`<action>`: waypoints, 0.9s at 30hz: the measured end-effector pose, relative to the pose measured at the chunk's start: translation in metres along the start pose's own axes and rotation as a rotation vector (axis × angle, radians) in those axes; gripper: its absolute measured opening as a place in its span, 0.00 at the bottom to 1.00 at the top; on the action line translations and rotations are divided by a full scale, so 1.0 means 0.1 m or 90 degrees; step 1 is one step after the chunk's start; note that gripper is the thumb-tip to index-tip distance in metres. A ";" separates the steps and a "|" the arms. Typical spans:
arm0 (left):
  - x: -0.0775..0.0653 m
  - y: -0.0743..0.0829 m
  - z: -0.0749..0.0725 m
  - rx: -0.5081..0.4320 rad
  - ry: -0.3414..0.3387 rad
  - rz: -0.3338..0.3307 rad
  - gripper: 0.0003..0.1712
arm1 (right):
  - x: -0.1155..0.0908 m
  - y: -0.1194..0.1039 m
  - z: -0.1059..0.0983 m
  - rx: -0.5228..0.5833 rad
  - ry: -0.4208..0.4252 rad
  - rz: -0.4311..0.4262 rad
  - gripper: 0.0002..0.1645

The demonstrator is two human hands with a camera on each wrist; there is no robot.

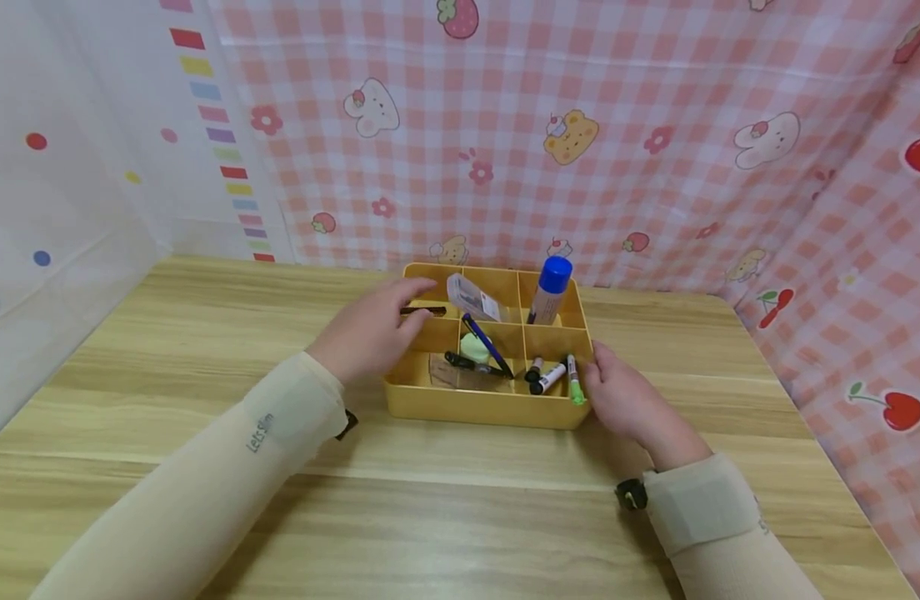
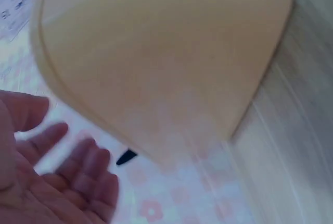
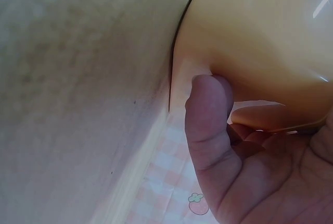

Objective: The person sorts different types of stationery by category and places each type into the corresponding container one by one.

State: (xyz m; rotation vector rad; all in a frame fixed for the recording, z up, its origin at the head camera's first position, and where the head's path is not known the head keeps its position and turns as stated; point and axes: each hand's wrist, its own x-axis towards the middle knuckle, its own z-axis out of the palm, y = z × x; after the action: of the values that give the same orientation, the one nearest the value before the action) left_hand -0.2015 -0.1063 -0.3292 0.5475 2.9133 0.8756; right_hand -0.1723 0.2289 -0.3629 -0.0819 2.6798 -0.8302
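A yellow divided storage box (image 1: 490, 407) stands on the table. My left hand (image 1: 373, 329) hovers at its left side, fingers loosely bent and holding nothing; in the left wrist view this hand (image 2: 62, 172) is apart from the box wall (image 2: 156, 57). Near its fingertips lies a thin black item (image 1: 430, 310). At the right end, my right hand (image 1: 628, 396) grips the box, its thumb (image 3: 208, 109) against the outer wall; its other fingers are partly hidden. Inside are a clear plastic case (image 1: 475, 297), a blue-capped glue stick (image 1: 548, 292) and a blue pen (image 1: 486, 343).
The front compartments also hold a black pen (image 1: 467, 363), a pale green round item (image 1: 474, 347), a white marker (image 1: 550, 377) and a green-ended marker (image 1: 575, 382). A pink checked cloth (image 1: 430, 167) hangs behind the wood-grain table (image 1: 460, 517).
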 end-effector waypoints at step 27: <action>-0.22 -0.26 0.32 -0.110 -0.077 -0.185 0.45 | -0.02 -0.03 -0.03 -0.077 0.064 -0.042 0.36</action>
State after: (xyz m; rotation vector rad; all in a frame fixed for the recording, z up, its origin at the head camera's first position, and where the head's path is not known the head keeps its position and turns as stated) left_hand -0.1843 -0.1176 -0.3712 0.1534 2.6811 0.9991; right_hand -0.1718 0.2284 -0.3591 -0.1636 2.8341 -0.7078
